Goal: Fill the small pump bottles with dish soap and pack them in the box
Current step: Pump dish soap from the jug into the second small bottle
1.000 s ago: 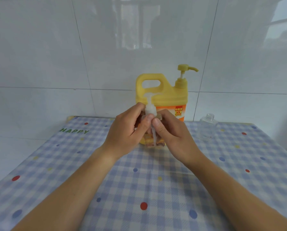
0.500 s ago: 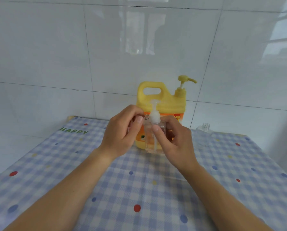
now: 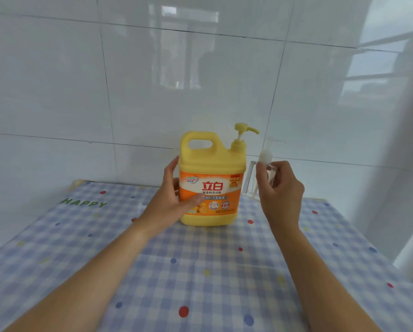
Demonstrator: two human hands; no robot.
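Note:
A yellow dish soap jug (image 3: 210, 178) with an orange label and a yellow pump stands on the checked tablecloth near the wall. My left hand (image 3: 170, 200) grips its left side, thumb across the label. Just right of the jug, my right hand (image 3: 279, 192) holds a small clear pump bottle (image 3: 267, 161) upright above the table; its white pump head sticks up over my fingers. A second clear bottle (image 3: 250, 182) stands on the table between the jug and my right hand, partly hidden. No box is in view.
The table (image 3: 200, 271) carries a blue-and-white checked cloth with coloured dots and the word HAPPY at its far left. White tiled wall rises right behind the jug. The table's right edge drops off near a white frame.
Both hands were together on the small pump bottle in front of the jug. My right hand has carried the bottle to the right, and my left hand has let go and taken the jug.

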